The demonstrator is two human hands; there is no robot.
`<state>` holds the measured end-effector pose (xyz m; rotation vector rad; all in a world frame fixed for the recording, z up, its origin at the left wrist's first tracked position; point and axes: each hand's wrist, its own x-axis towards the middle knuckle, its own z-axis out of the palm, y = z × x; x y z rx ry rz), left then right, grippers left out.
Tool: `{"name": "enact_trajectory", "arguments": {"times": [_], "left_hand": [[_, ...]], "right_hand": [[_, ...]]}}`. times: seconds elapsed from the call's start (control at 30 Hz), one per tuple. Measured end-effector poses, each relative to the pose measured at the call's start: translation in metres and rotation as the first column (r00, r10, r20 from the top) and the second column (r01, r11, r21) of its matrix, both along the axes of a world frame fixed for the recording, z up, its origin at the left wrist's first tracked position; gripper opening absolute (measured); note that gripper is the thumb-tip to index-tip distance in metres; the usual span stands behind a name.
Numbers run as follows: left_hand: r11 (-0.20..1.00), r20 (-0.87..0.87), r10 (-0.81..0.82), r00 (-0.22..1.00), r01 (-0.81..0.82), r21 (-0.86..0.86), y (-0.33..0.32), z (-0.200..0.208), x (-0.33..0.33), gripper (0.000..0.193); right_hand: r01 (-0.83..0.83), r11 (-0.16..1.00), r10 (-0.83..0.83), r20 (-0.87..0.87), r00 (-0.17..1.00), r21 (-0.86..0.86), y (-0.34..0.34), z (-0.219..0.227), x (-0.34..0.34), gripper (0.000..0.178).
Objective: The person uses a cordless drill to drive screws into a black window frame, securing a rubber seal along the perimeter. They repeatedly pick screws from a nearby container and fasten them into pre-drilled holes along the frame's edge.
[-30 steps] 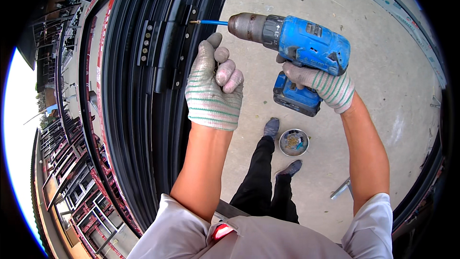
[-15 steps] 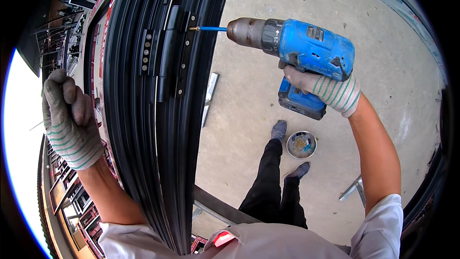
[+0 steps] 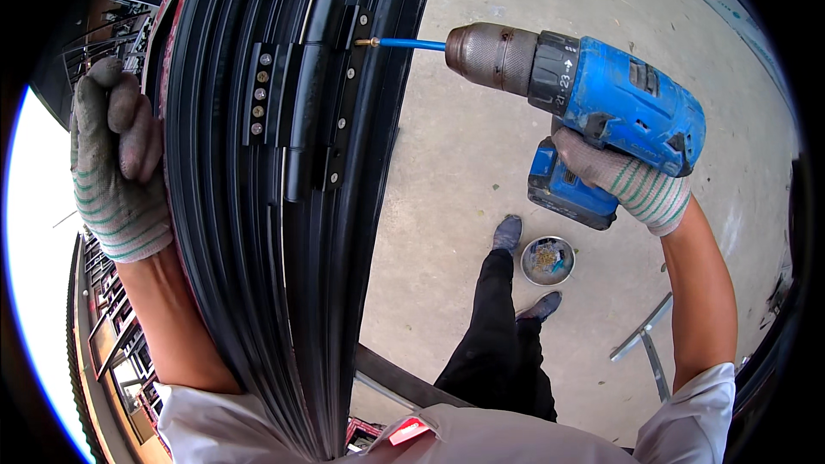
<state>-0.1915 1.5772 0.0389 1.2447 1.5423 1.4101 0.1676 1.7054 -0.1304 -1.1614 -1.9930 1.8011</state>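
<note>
My right hand [image 3: 632, 174], in a white work glove with green stripes, grips a blue cordless drill [image 3: 640, 103] held sideways. From its chuck a blue driver bit [image 3: 412, 44] points left. At the bit's tip a brass-coloured screw [image 3: 367, 42] meets the right leaf of a black hinge [image 3: 314, 103]. Several screw heads show on both leaves. The hinge sits on a black grooved metal frame [image 3: 258, 232]. Left of the frame, my gloved left hand [image 3: 120, 150] is raised, fingers curled into the palm; what they hold, if anything, is hidden.
A round metal bowl [image 3: 547, 260] with small brass-coloured pieces stands on the concrete floor [image 3: 430, 180] by my feet. A metal stand leg [image 3: 644, 331] shows at lower right. More frames [image 3: 120, 318] lie beyond the left side.
In the picture, the drill and my right hand have shifted right and look larger. The hinge has shifted slightly right. The screw stays at the right leaf. My left hand remains curled.
</note>
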Motion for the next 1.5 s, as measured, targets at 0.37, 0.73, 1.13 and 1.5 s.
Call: {"name": "enact_trajectory", "arguments": {"times": [0.37,0.73,1.13,1.5], "left_hand": [[1.0,0.094,-0.025,0.995,0.024,0.019,0.003,0.001,-0.002,0.03],[0.997,0.142,-0.077,0.987,0.074,0.026,0.008,0.002,-0.006,0.029],[0.997,0.143,-0.072,0.987,0.071,0.016,0.008,0.002,-0.009,0.03],[0.997,0.131,-0.074,0.989,0.073,0.007,0.007,0.001,-0.007,0.03]], "right_hand": [[0.021,0.995,-0.022,0.011,1.0,0.098,-0.002,0.006,0.0,0.018],[0.051,0.99,-0.042,-0.075,0.996,0.132,0.0,-0.005,0.003,0.02],[0.033,0.991,-0.028,-0.039,0.999,0.129,-0.001,-0.005,0.001,0.018],[-0.007,0.995,0.006,0.006,1.0,0.096,0.002,-0.006,-0.003,0.025]]}}
